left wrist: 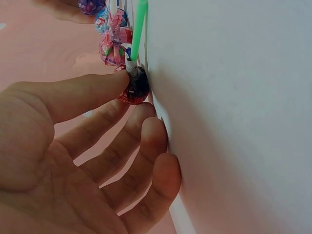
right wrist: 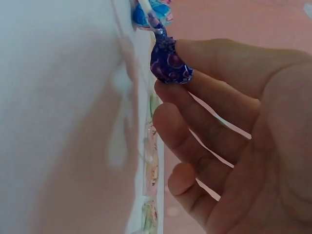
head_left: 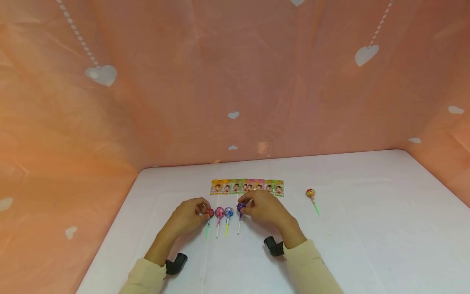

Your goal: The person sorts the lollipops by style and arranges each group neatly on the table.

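Note:
My left hand [head_left: 189,215] pinches the head of a red lollipop [left wrist: 135,87] with a green stick, at the left end of a short row on the white table. Beside it lie a pink lollipop [head_left: 219,212] with a white stick and a blue lollipop [head_left: 229,212] with a yellow stick. At the row's right end, my right hand [head_left: 265,206] holds a purple lollipop [right wrist: 170,63] by its wrapped head between thumb and fingers. A small gap separates the purple lollipop from the blue one. All the sticks point toward me.
Behind the row lies a line of flat candy packets [head_left: 220,187] in yellow, green and pink wrappers, partly covered by my right hand. A yellow and red lollipop [head_left: 311,193] with a green stick lies apart at the right. A peach curtain [head_left: 235,81] surrounds the white table [head_left: 367,228].

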`<state>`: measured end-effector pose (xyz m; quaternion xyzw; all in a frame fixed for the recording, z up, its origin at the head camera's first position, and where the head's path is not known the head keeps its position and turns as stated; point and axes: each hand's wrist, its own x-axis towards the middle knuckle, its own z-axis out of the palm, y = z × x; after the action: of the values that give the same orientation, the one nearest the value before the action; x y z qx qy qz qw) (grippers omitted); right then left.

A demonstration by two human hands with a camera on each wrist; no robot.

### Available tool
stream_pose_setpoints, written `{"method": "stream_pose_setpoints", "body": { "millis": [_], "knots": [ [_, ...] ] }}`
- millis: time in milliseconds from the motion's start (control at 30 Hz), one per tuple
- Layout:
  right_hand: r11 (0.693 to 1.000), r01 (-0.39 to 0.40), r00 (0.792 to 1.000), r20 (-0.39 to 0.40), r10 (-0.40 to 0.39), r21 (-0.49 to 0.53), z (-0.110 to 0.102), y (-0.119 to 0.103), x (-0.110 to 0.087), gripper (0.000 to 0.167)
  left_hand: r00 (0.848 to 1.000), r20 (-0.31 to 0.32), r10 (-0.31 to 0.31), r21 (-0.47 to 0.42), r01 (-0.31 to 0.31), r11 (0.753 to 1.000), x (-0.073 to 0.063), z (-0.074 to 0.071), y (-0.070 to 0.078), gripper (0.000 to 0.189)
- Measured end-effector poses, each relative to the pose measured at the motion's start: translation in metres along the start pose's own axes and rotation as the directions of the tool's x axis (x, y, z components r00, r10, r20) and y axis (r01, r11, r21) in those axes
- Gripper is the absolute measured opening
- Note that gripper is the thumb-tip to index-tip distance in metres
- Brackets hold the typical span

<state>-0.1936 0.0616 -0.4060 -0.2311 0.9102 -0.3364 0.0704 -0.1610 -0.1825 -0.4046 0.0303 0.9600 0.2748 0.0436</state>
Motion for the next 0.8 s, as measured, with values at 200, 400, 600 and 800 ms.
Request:
{"method": "stream_pose_setpoints", "body": {
  "millis": [200, 400, 600, 800],
  "knots": [
    [0.999, 0.026, 1.000, 0.015, -0.026, -0.022, 0.0032, 0.0029, 0.0014, 0.023, 1.000, -0.001, 0.001, -0.001, -0.001, 1.000, -0.0005, -0.0006, 0.0001, 0.016],
    [0.998, 0.064, 0.998, 0.029, -0.064, -0.001, 0.0057, 0.0052, 0.0026, 0.022, 1.000, -0.006, 0.016, -0.012, -0.016, 1.000, 0.0003, -0.0005, -0.0003, 0.016],
    [0.996, 0.093, 0.994, 0.049, -0.093, -0.006, 0.0052, 0.0048, 0.0042, 0.022, 1.000, -0.003, 0.007, -0.011, -0.007, 1.000, 0.0008, -0.0010, -0.0003, 0.016],
    [0.994, 0.104, 0.992, 0.068, -0.102, -0.025, 0.0053, 0.0050, 0.0041, 0.022, 1.000, 0.004, 0.001, -0.016, -0.001, 1.000, 0.0001, -0.0017, 0.0002, 0.016]
  ]
}}
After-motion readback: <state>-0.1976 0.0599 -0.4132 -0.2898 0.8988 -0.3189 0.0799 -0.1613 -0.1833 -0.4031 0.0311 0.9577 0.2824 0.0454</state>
